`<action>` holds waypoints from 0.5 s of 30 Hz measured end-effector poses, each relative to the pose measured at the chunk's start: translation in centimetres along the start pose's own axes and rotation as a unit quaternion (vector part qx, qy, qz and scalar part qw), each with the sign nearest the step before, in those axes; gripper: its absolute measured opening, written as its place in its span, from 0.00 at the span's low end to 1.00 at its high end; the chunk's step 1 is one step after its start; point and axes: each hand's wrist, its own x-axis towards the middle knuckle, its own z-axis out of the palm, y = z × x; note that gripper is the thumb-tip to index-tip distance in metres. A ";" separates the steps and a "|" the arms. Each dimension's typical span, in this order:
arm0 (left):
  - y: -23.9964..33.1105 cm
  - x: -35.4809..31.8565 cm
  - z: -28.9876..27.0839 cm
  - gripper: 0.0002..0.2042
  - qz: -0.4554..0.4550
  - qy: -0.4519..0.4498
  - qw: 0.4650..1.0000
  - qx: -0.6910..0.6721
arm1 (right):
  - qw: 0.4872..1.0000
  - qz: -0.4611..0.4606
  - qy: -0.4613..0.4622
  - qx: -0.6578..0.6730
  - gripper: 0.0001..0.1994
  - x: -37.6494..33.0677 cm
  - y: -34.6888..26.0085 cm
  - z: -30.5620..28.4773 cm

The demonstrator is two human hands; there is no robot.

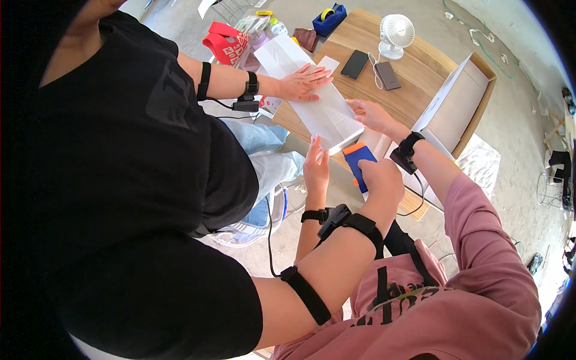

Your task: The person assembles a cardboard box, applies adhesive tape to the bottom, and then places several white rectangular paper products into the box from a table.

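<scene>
A long white cardboard box [318, 111] lies slantwise, its near end reaching past the table edge. My left hand [316, 168] grips the near left corner of that end, fingertips on the edge. My right hand [375, 117] holds the right side with bent fingers. The co-worker in black, on my left, lays one hand [303, 83] flat on top of the box. The co-worker's other hand [384, 177] grasps a blue tool with orange ends [359, 162], close beside the box's near end; its exact kind is partly hidden by the fingers.
On the wooden table [414, 57] stand a white fan [396, 36], a black phone [354, 64] and a power bank [387, 75] with a white cable. An open white box [453, 108] stands at right. Far left are a red bag [225, 43] and a blue tape dispenser [329, 20].
</scene>
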 end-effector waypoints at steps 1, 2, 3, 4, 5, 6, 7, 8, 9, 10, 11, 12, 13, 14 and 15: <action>-0.2 0.0 -0.2 0.08 -0.007 -0.002 1.000 -0.022 | 1.000 0.003 0.002 -0.004 0.28 -0.1 -0.1 0.0; -0.4 0.0 -0.4 0.08 -0.011 -0.004 0.999 -0.033 | 1.000 0.006 0.004 -0.008 0.28 -0.2 -0.2 0.0; -0.5 0.0 -0.5 0.08 -0.014 -0.005 0.999 -0.044 | 1.000 0.007 0.005 -0.009 0.28 -0.2 -0.2 -0.1; -0.7 0.0 -0.6 0.08 -0.012 -0.004 0.999 -0.044 | 1.000 0.007 0.005 -0.006 0.28 -0.2 -0.2 -0.1; -0.8 0.0 -0.6 0.08 -0.011 -0.003 0.999 -0.045 | 1.000 0.008 0.005 -0.003 0.28 -0.2 -0.1 -0.2; -1.0 0.0 -0.7 0.09 -0.011 -0.004 0.999 -0.045 | 1.000 0.008 0.005 -0.002 0.28 -0.2 -0.3 -0.1; -1.2 0.0 -0.7 0.09 -0.009 -0.006 0.999 -0.049 | 1.000 0.009 0.003 0.001 0.28 -0.2 -0.5 0.0; -1.4 0.0 -0.8 0.09 -0.008 -0.007 0.999 -0.051 | 1.000 0.009 0.002 0.004 0.28 -0.2 -0.7 0.1; -1.6 0.0 -1.0 0.09 -0.007 -0.008 0.999 -0.053 | 1.000 0.009 0.002 0.004 0.28 -0.2 -0.7 0.1; -1.8 0.0 -1.2 0.09 -0.002 -0.011 0.998 -0.062 | 1.000 0.013 0.002 0.006 0.28 -0.1 -0.7 0.1; -2.0 -0.1 -1.3 0.09 0.003 -0.015 0.997 -0.071 | 1.000 0.017 0.003 0.009 0.28 -0.1 -0.8 0.2; -1.7 -0.5 -1.7 0.09 0.006 -0.014 0.997 -0.072 | 1.000 0.020 0.004 0.007 0.28 -0.2 -0.4 0.0; -1.2 -1.1 -2.1 0.08 -0.004 0.031 0.998 -0.046 | 1.000 0.008 0.014 -0.003 0.27 -0.2 -0.1 -0.2; -1.0 -1.5 -2.4 0.07 -0.014 0.077 0.997 -0.021 | 1.000 -0.003 0.024 -0.013 0.26 -0.3 0.3 -0.4; -1.2 -1.6 -2.3 0.07 -0.018 0.076 0.997 -0.022 | 1.000 -0.006 0.020 -0.012 0.26 -0.1 0.3 -0.1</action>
